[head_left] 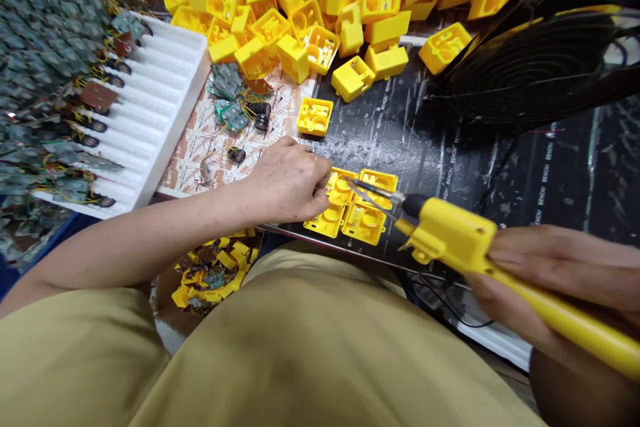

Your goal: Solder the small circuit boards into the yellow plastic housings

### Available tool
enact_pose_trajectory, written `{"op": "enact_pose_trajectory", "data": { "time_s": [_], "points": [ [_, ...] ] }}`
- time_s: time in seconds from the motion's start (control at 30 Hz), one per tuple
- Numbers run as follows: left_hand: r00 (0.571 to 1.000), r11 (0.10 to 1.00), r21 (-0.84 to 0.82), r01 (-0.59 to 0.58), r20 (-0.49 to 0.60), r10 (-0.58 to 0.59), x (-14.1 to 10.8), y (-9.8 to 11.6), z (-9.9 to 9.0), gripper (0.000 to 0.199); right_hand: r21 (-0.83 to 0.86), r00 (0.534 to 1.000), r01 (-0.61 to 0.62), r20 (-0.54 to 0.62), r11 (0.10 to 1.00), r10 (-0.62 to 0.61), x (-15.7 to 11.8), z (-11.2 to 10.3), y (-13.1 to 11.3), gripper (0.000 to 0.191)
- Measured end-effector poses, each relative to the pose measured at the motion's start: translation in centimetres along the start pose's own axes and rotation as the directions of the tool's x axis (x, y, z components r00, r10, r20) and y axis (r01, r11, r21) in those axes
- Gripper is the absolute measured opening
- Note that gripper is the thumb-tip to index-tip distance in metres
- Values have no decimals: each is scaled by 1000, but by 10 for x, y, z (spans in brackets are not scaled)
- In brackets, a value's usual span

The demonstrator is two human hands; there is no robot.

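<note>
Evidently the riskiest spot is the narrow gap between the left hand [287, 177] and the slim dark metal tip [373, 189] of a long-handled yellow plastic tool [455, 233] with a black collar. The right hand [565, 267] has its fingers closed around that tool, whose tip reaches over four open, square yellow plastic cases [364, 221] grouped near the front edge of a glossy black tabletop [415, 147]; whether it touches one cannot be told. The left fingers are curled beside the two left-hand cases, but their tips are hidden, so I cannot tell whether they grip anything. The tool looks like a soldering iron; if it is hot, a slip of the right wrist could burn the left knuckles or melt a case wall. With the group so close to the edge, a careless push toward the body could tip a case off, perhaps into the jumble of yellow and dark parts [220, 273] below. A single open yellow case [315, 117] sits just beyond the left hand, where a knuckle could knock it. Loose green circuit boards with thin wires [233, 113] lie above the left forearm; a backward sweep might snag and break a lead.
</note>
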State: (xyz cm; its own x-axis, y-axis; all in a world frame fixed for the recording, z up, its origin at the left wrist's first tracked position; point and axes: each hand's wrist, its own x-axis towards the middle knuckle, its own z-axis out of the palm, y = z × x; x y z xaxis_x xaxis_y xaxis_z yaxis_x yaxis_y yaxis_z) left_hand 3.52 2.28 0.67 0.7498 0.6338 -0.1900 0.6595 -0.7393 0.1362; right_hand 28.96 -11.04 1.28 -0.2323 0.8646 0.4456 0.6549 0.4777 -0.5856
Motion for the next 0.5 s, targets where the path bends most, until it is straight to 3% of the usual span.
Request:
{"op": "enact_pose_trajectory", "data": {
  "time_s": [0.07,0.2,0.33,0.37,0.43,0.5],
  "points": [
    [1000,1000,-12,-5,5,5,0,0,0,22,3,977,166,135,986,-165,3,0,2,15],
    [1000,1000,-5,-3,11,3,1,0,0,23,-95,959,239,182,966,-219,19,2,-5,12],
    [1000,1000,20,-17,-10,17,1,1,1,24,-74,837,485,326,871,-439,38,-1,-10,8],
    [1000,999,27,-18,-14,19,1,2,1,24,-76,831,494,333,866,-445,39,-3,-9,7],
    [1000,999,38,-18,-18,19,1,2,2,24,-81,878,417,296,905,-377,35,-8,-7,7],
    [1000,999,43,-22,-19,22,1,1,2,24,-88,947,239,242,967,-212,22,-14,-2,18]
  ]
}}
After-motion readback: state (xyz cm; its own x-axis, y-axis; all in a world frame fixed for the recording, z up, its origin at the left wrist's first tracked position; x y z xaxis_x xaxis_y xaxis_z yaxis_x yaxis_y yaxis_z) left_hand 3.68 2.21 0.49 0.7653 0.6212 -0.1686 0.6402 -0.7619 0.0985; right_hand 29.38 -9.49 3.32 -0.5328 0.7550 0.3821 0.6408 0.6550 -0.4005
